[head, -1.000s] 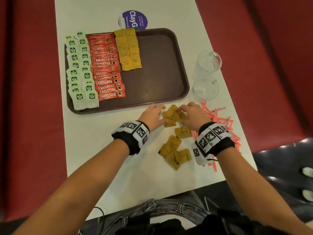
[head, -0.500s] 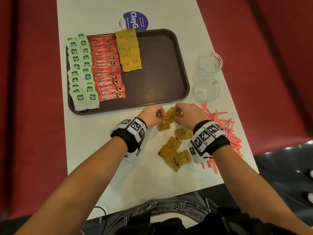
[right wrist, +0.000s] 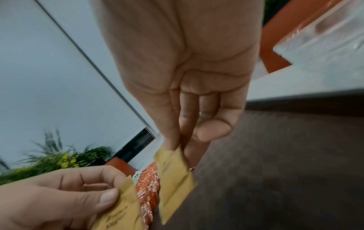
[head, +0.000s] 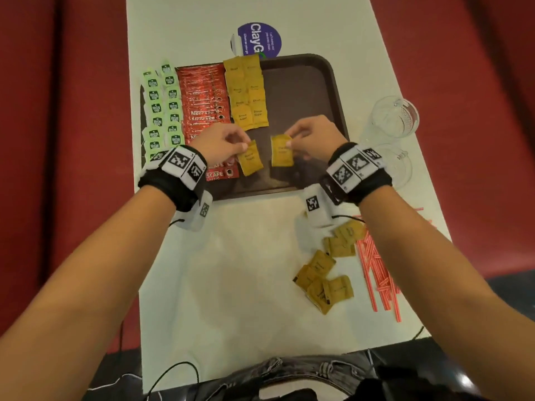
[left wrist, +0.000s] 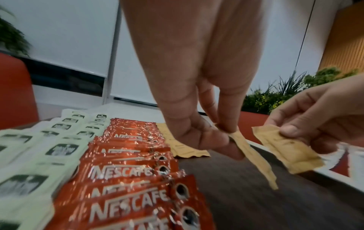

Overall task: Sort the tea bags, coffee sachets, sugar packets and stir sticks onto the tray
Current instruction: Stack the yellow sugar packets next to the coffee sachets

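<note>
Over the brown tray (head: 307, 91) my left hand (head: 223, 141) pinches one brown sugar packet (head: 250, 162) by its top edge, and my right hand (head: 311, 137) pinches a second brown sugar packet (head: 281, 154). Both packets hang just above the tray floor, below the sugar packets (head: 246, 92) laid in two columns. Green tea bags (head: 162, 108) fill the tray's left side, with red Nescafe coffee sachets (head: 202, 102) beside them. In the left wrist view the left packet (left wrist: 254, 157) hangs edge-on. In the right wrist view the right packet (right wrist: 175, 172) dangles from thumb and forefinger.
Several loose sugar packets (head: 327, 270) lie on the white table (head: 231, 270) near my right forearm, beside a heap of red stir sticks (head: 376, 264). Two clear glasses (head: 395, 117) stand right of the tray. A purple round sticker (head: 259, 39) sits behind it. Red seats flank the table.
Both hands lifted from the loose pile on the table and moved forward over the tray, each now holding one sugar packet, and they have separated.
</note>
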`<action>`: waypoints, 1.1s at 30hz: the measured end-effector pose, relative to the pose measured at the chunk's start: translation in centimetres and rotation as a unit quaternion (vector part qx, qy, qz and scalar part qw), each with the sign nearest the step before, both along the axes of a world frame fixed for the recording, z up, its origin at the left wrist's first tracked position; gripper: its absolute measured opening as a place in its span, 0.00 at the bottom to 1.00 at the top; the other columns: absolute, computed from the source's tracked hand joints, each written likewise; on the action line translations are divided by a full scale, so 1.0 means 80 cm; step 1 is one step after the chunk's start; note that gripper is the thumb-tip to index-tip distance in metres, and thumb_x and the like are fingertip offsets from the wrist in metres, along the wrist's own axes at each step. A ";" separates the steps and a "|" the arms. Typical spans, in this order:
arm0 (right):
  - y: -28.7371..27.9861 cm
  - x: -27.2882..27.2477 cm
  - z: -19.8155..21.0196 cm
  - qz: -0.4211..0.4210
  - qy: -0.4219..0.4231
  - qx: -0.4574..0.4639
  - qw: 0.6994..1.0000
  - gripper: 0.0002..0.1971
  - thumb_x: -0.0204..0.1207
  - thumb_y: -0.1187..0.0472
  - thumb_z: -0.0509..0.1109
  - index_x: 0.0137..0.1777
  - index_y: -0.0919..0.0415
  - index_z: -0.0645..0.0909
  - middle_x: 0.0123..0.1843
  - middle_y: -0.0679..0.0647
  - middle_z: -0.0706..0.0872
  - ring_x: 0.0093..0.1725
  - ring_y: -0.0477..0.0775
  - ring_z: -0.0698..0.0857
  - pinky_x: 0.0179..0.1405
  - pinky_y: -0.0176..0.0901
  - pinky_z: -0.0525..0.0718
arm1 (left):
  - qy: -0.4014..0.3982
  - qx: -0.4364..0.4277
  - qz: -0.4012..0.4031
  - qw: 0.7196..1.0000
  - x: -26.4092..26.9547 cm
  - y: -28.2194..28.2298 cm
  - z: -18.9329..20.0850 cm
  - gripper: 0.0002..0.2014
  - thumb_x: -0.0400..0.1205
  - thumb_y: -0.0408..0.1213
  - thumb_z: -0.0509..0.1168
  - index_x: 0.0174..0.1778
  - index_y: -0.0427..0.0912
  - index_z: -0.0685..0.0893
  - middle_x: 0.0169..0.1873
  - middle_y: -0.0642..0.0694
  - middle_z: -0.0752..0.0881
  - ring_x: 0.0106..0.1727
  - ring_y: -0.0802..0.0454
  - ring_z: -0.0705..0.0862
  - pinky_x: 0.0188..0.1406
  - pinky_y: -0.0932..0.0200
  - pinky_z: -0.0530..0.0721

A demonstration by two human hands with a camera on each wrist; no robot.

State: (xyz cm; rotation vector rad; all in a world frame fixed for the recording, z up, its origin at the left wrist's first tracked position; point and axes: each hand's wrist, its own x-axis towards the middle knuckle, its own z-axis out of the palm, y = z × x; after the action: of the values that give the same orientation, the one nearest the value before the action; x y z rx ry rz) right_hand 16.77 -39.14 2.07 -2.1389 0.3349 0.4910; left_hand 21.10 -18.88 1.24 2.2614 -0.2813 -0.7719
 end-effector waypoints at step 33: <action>0.033 0.110 -0.070 -0.029 -0.025 -0.042 0.998 0.08 0.72 0.61 0.75 0.48 0.56 0.78 0.46 0.53 0.82 0.46 0.54 0.87 0.44 0.49 0.90 | -0.125 0.113 -0.037 0.985 0.097 -0.021 -0.036 0.13 0.79 0.37 0.68 0.57 0.39 0.85 0.47 0.42 0.83 0.47 0.51 0.78 0.45 0.62 0.71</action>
State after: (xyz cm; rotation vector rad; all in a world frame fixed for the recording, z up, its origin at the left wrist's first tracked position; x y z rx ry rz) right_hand 25.58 -36.50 -3.55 -2.2128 0.3945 0.3969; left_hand 28.84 -20.59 -1.61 2.5809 -0.4150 -0.5792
